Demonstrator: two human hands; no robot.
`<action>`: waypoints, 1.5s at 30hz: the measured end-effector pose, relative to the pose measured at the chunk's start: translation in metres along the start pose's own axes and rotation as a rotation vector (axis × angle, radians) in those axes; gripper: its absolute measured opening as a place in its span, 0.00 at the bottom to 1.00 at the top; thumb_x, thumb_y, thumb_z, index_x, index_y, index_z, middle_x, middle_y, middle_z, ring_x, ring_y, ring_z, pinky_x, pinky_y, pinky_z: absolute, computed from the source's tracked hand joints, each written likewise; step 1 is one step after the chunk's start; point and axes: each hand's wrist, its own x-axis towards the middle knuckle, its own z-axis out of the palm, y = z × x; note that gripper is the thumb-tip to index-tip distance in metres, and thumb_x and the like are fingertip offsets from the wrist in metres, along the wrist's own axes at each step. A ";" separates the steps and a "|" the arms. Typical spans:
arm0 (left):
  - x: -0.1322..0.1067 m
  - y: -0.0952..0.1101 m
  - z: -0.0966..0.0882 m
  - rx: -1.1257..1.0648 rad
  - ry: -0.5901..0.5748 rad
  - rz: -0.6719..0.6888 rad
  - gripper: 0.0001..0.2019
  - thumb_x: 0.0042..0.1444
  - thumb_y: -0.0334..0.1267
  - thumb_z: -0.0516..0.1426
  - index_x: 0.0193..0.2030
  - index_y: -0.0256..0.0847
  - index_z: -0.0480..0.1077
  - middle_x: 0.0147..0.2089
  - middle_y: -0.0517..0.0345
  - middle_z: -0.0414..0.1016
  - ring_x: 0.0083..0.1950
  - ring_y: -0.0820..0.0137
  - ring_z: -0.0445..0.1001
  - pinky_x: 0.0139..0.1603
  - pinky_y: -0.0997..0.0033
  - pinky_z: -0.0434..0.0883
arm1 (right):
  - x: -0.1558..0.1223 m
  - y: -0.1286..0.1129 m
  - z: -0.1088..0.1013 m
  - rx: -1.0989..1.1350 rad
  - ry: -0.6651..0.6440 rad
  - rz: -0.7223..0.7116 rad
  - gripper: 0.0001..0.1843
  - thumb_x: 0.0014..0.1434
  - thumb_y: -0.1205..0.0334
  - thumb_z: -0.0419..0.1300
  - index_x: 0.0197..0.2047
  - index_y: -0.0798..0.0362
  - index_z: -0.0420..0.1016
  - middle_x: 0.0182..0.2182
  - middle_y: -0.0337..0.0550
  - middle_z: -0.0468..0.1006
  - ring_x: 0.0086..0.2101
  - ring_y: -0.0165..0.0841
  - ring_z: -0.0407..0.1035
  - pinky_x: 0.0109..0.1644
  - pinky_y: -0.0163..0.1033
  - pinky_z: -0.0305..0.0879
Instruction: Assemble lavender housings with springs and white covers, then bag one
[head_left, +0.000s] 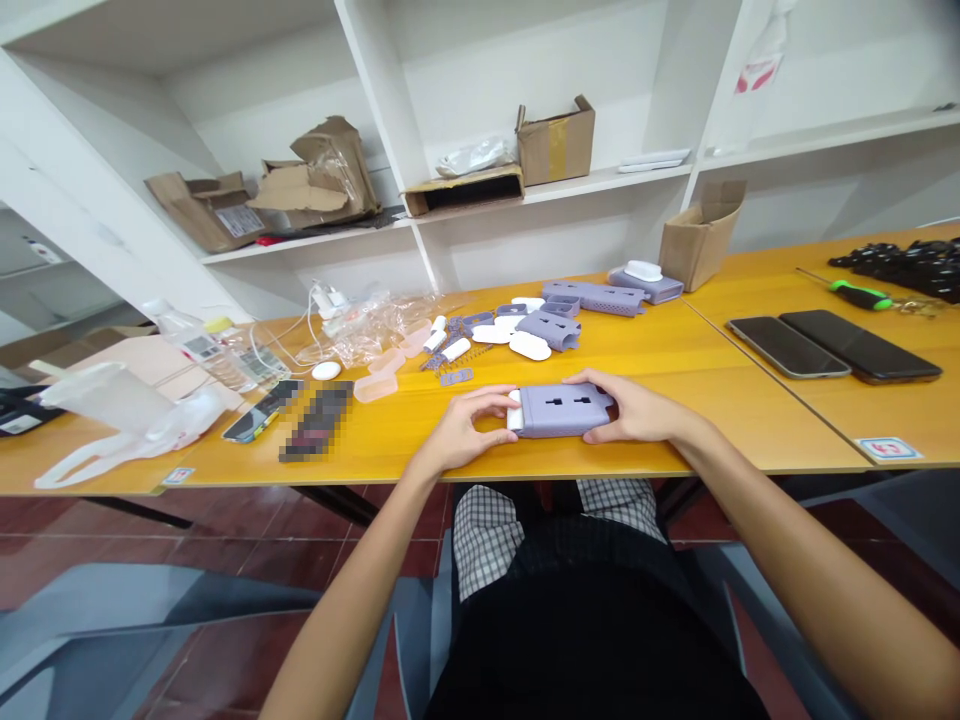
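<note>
I note white open shelving (517,50) from ten to two o'clock. A yellow tabletop (652,355) beneath runs nine to three. Dark-red tiled floor (360,545) shows at seven; a grey-blue chair (150,600) at eight.

Screwdriver (861,295) and plastic parts (551,330) suggest a workshop.

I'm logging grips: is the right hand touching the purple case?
Touching: in the head view, the right hand has its thumb against the near edge of the purple case and fingers over the far edge.
</note>
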 end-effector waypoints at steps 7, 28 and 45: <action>0.001 0.009 -0.002 0.201 -0.057 0.044 0.19 0.56 0.40 0.73 0.54 0.46 0.81 0.63 0.47 0.77 0.64 0.57 0.77 0.70 0.44 0.71 | 0.002 0.002 0.006 -0.068 0.017 -0.029 0.46 0.48 0.50 0.77 0.69 0.44 0.71 0.64 0.51 0.75 0.62 0.53 0.71 0.69 0.61 0.65; 0.002 0.011 0.000 0.231 -0.099 0.014 0.08 0.54 0.31 0.68 0.39 0.42 0.76 0.67 0.45 0.76 0.69 0.55 0.75 0.70 0.46 0.67 | 0.007 0.007 0.008 -0.135 0.049 -0.073 0.50 0.46 0.40 0.79 0.70 0.44 0.73 0.63 0.53 0.77 0.61 0.55 0.73 0.68 0.65 0.65; 0.002 0.008 0.001 0.077 -0.077 -0.044 0.09 0.53 0.31 0.69 0.39 0.40 0.76 0.64 0.42 0.78 0.67 0.54 0.76 0.70 0.46 0.69 | 0.005 0.004 0.008 -0.119 0.054 -0.061 0.48 0.47 0.40 0.78 0.69 0.43 0.74 0.62 0.52 0.78 0.60 0.54 0.73 0.68 0.66 0.66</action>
